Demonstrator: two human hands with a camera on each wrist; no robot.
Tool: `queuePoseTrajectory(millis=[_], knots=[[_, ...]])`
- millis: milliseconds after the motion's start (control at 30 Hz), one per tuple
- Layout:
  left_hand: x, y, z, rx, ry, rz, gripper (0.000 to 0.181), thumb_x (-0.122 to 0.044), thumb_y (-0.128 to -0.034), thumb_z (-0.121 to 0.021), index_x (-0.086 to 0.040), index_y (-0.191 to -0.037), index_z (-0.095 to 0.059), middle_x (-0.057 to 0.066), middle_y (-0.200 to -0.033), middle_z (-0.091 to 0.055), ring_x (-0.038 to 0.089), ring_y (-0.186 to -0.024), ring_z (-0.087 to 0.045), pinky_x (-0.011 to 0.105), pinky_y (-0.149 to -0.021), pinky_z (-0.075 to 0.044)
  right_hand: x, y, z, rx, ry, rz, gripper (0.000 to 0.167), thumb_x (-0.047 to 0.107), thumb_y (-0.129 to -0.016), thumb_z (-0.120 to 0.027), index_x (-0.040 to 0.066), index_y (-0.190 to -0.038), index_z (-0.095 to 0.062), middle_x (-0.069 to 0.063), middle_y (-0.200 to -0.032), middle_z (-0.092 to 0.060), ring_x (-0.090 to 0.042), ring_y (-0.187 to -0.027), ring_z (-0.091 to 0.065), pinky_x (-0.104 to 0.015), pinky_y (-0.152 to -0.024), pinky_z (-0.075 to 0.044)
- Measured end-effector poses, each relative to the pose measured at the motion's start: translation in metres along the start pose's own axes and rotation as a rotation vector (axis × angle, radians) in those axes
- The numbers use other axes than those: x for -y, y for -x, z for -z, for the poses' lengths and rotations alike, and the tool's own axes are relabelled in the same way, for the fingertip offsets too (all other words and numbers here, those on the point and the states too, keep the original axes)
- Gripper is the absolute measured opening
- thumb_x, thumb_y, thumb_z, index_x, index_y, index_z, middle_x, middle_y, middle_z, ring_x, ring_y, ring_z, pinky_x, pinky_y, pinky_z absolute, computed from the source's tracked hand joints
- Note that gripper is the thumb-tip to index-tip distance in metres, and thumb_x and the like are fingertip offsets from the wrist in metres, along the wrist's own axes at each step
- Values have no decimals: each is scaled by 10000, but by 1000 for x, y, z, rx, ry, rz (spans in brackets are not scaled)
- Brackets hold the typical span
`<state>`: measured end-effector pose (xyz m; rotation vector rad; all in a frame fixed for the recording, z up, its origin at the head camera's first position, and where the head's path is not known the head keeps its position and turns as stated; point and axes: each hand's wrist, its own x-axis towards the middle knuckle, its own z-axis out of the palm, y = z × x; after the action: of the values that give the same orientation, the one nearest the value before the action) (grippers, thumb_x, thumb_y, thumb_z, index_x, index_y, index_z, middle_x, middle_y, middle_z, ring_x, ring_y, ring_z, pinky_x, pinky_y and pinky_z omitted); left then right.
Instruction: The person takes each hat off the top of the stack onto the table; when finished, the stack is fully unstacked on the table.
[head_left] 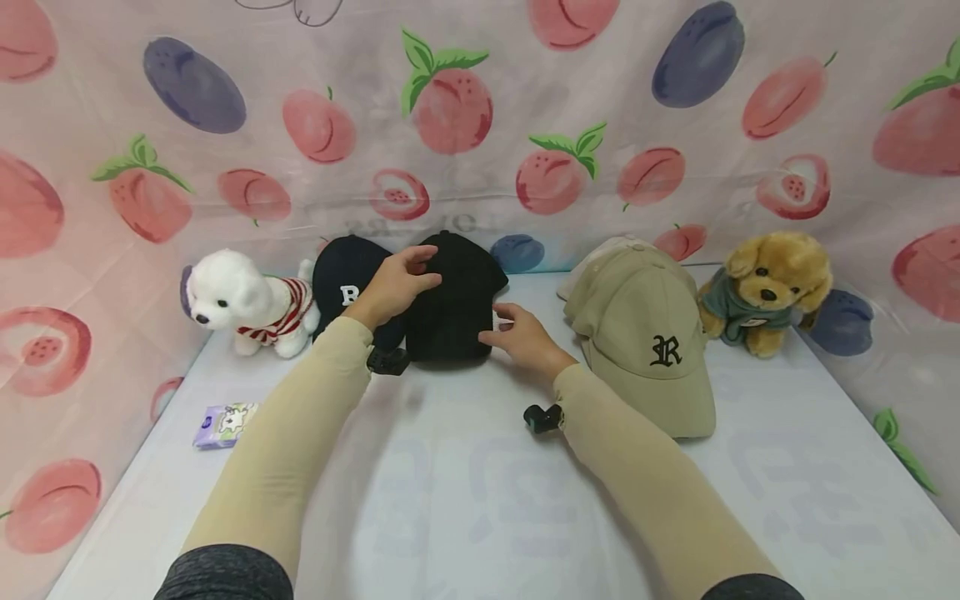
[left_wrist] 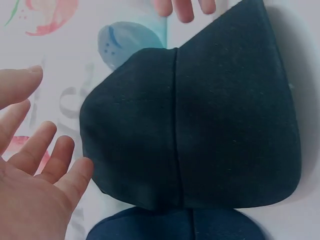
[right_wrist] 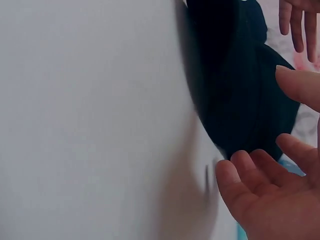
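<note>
A plain black cap [head_left: 450, 312] stands against the back of the table, and its crown and brim show in the left wrist view as a dark shape [left_wrist: 175, 125]. My left hand [head_left: 397, 287] is at the cap's upper left, its fingers spread and apart from each other. Over at the right edge of the cap is my right hand [head_left: 528, 340], palm toward it with loosely bent fingers; in the right wrist view the hand [right_wrist: 275, 195] is close beside the cap, and contact cannot be made out. Neither hand grips anything. A navy cap [head_left: 348, 262] with a white letter sits left of the black one, partly hidden by my left hand.
Beige caps [head_left: 637, 308], nested together, stand to the right, the front one bearing a black letter. A white plush dog [head_left: 232, 292] in stripes sits at the left, a brown plush dog [head_left: 772, 283] at the right. A purple packet [head_left: 225, 423] lies near my left forearm.
</note>
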<state>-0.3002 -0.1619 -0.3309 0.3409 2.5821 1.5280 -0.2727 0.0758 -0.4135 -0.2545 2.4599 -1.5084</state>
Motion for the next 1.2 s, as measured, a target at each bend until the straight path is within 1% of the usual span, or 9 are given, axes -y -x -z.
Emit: queuePoseTrajectory(millis=[200,367,500,633,700,867,1100,1167,1200], knots=[[-8,-1,-1,2,-8,-8,579,-166,-994,-633,-106,-1529,-418,89,-1552,-393,266,-1407,-362,460,-1109,-348,2,16,18,4,28,49,696,246,-937,-711,38,-1517,-387,-106,-1546,-397,-299,-1346,-455,-451,-1026,-440],[-16,-5,-11,11,16,-38,570,-154,-990,-641,-92,-1517,-432,97,-1544,-400,272,-1405,-365,446,-1111,-348,8,36,33,7,82,106,705,275,-929,-718,53,-1515,-395,-95,-1543,-404,-283,-1338,-465,-448,-1033,-435],[-23,-7,-24,37,33,-59,568,-155,-983,-656,-76,-1504,-445,90,-1535,-413,275,-1400,-371,444,-1104,-359,12,54,47,27,78,156,694,250,-938,-711,47,-1515,-384,-125,-1550,-384,-299,-1334,-461,-466,-1027,-441],[-28,-10,-38,66,29,-81,560,-163,-978,-667,-77,-1492,-462,94,-1527,-426,278,-1392,-385,442,-1096,-371,7,73,66,10,72,210,694,200,-940,-714,7,-1511,-371,-181,-1529,-391,-346,-1312,-471,-503,-1025,-439],[-30,-10,-46,84,27,-85,555,-171,-979,-667,-91,-1491,-468,91,-1528,-428,272,-1392,-387,439,-1094,-376,1,82,77,-3,80,212,699,200,-945,-711,3,-1515,-358,-184,-1520,-396,-351,-1314,-467,-508,-1038,-426],[-34,-9,-65,131,41,-76,548,-197,-983,-665,-127,-1492,-473,64,-1526,-434,233,-1390,-389,432,-1087,-389,-8,106,101,-24,104,174,696,221,-957,-704,20,-1521,-348,-177,-1516,-400,-354,-1332,-452,-525,-1051,-408],[-42,-11,-91,192,54,-108,547,-204,-990,-655,-146,-1500,-465,39,-1520,-435,226,-1386,-395,421,-1080,-395,-17,141,130,-85,134,192,663,196,-961,-701,-24,-1493,-373,-218,-1482,-425,-389,-1294,-476,-558,-1039,-397],[-45,-13,-99,207,64,-112,554,-202,-985,-662,-136,-1498,-465,42,-1520,-440,219,-1384,-402,413,-1078,-399,-21,148,138,-100,142,178,668,205,-964,-698,-24,-1498,-367,-219,-1476,-428,-388,-1287,-479,-544,-1021,-408],[-46,-13,-104,216,69,-117,559,-197,-983,-664,-121,-1498,-461,43,-1519,-442,214,-1382,-406,406,-1076,-402,-24,152,142,-108,146,171,672,209,-967,-695,-24,-1502,-362,-222,-1474,-428,-388,-1282,-481,-506,-1010,-423]])
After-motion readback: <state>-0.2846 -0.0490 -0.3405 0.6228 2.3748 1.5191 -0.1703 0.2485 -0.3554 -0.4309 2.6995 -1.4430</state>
